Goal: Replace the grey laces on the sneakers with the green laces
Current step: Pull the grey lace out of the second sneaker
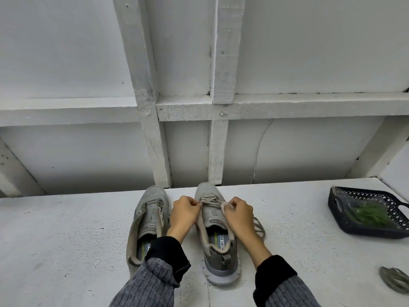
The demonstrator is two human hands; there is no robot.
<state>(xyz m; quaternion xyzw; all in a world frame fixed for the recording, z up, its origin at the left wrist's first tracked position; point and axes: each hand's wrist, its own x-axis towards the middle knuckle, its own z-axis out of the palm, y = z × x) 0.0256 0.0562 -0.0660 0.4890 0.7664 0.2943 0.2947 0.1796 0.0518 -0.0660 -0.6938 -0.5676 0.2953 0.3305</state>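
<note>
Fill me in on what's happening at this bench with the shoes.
A person is unlacing a pair of grey sneakers on a white table. The left hand and right hand each pinch the grey lace near the toe of the right sneaker. The left sneaker already has no lace. A removed grey lace lies at the right edge, and the green laces wait in a dark basket.

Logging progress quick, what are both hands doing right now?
Left hand: pinching the grey flat lace on the right-side grey mesh sneaker.
Right hand: pinching the same lace's other end.
</note>
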